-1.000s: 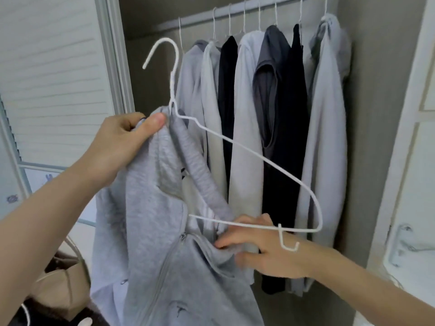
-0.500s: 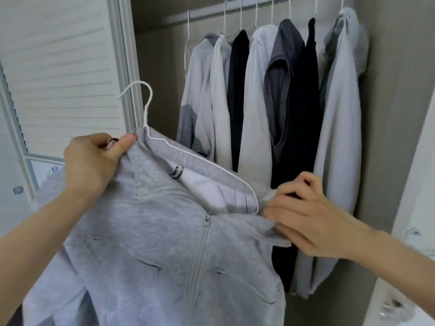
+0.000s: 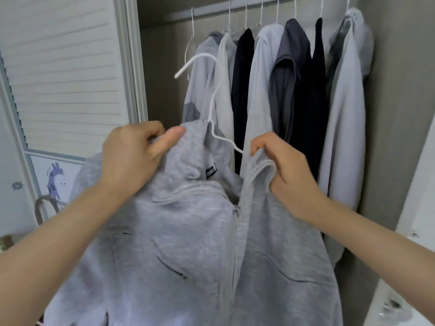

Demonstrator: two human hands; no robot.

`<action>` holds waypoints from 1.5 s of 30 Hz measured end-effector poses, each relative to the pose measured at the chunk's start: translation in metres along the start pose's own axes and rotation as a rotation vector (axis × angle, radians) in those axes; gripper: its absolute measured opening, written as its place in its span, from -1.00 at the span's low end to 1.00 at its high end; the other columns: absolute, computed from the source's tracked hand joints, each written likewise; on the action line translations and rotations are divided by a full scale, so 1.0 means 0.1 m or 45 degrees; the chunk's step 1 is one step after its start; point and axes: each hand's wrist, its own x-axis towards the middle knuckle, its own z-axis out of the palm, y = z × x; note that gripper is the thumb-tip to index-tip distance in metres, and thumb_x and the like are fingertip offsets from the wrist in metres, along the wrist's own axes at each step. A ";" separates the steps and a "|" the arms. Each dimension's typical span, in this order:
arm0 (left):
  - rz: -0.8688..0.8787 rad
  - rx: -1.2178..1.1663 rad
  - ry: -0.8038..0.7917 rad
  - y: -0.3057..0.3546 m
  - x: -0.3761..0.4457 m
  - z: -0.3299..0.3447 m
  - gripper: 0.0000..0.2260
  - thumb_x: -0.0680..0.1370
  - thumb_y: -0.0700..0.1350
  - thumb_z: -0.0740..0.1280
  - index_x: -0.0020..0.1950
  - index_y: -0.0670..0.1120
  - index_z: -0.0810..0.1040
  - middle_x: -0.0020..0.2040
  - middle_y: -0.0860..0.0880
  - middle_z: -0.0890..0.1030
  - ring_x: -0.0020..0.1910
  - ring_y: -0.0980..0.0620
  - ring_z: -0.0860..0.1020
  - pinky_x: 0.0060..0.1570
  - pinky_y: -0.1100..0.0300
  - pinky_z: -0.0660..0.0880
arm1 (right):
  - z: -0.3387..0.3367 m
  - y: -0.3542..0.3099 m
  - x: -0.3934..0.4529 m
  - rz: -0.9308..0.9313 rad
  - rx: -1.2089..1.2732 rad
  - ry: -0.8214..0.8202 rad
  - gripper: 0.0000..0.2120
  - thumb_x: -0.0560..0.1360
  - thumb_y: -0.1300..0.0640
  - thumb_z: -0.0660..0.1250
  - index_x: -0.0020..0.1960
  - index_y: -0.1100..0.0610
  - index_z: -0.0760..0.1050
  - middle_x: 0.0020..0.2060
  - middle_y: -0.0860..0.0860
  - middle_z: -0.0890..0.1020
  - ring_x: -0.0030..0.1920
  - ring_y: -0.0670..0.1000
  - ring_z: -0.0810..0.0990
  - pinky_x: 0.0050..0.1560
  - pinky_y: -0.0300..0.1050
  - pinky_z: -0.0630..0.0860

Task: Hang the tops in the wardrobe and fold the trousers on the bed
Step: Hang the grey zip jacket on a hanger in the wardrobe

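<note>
I see the grey hoodie point(image 3: 188, 243) filling the lower centre of the frame, a white hanger point(image 3: 213, 100) rising from its collar. My left hand point(image 3: 131, 161) has its grip curled on the collar's left side; my right hand point(image 3: 284, 168) pinches the right zip edge. Hung tops point(image 3: 294, 90) fill the rail point(image 3: 235, 8) at upper right.
</note>
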 end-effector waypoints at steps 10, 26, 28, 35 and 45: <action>-0.560 -0.182 0.251 -0.53 0.25 -0.07 -0.37 0.45 0.31 0.29 -0.53 -0.16 0.20 -0.58 -0.02 0.16 -0.41 -0.08 0.15 -0.37 0.05 0.18 | -0.43 0.12 0.41 0.255 0.410 0.185 -0.62 0.52 0.13 0.30 0.25 -0.17 0.34 0.12 0.00 0.48 0.07 -0.05 0.52 0.08 -0.22 0.52; -0.509 -0.277 0.303 -0.50 1.00 -0.15 -0.41 0.56 0.19 0.28 -0.51 -0.14 0.20 -0.54 -0.11 0.23 -0.47 -0.08 0.21 -0.35 0.08 0.24 | -0.98 -0.19 1.06 0.251 -0.366 -0.061 -0.63 0.63 0.14 0.11 -0.34 0.17 0.34 -0.44 0.00 0.44 -0.43 -0.14 0.32 -0.38 -0.21 0.29; -0.378 -0.265 0.321 -0.45 1.09 -0.15 -0.40 0.60 0.17 0.23 -0.51 -0.14 0.19 -0.54 -0.12 0.23 -0.49 -0.08 0.22 -0.36 0.08 0.22 | -1.04 -0.25 1.15 0.158 -0.486 0.009 -0.64 0.62 0.17 0.10 -0.35 0.14 0.30 -0.46 0.00 0.42 -0.44 -0.12 0.31 -0.39 -0.21 0.24; -0.392 -0.152 0.006 -0.65 1.01 0.28 -0.40 0.63 0.17 0.14 -0.50 -0.19 0.33 -0.49 -0.22 0.45 -0.40 -0.22 0.46 -0.30 0.01 0.39 | -1.08 -0.26 1.04 1.112 0.749 -0.233 -0.69 0.39 0.09 0.37 -0.01 0.28 0.67 -0.02 0.19 0.68 -0.06 0.11 0.69 0.05 -0.02 0.59; -0.402 -0.530 -0.382 -0.95 1.09 0.60 -0.82 0.61 -0.11 0.27 0.14 0.09 0.58 0.03 0.14 0.62 0.01 0.12 0.56 -0.05 0.23 0.43 | -0.68 -0.55 1.66 1.054 0.798 0.249 -0.76 0.52 0.03 0.36 -0.01 0.21 0.59 -0.18 0.08 0.66 -0.27 0.00 0.65 -0.28 -0.17 0.55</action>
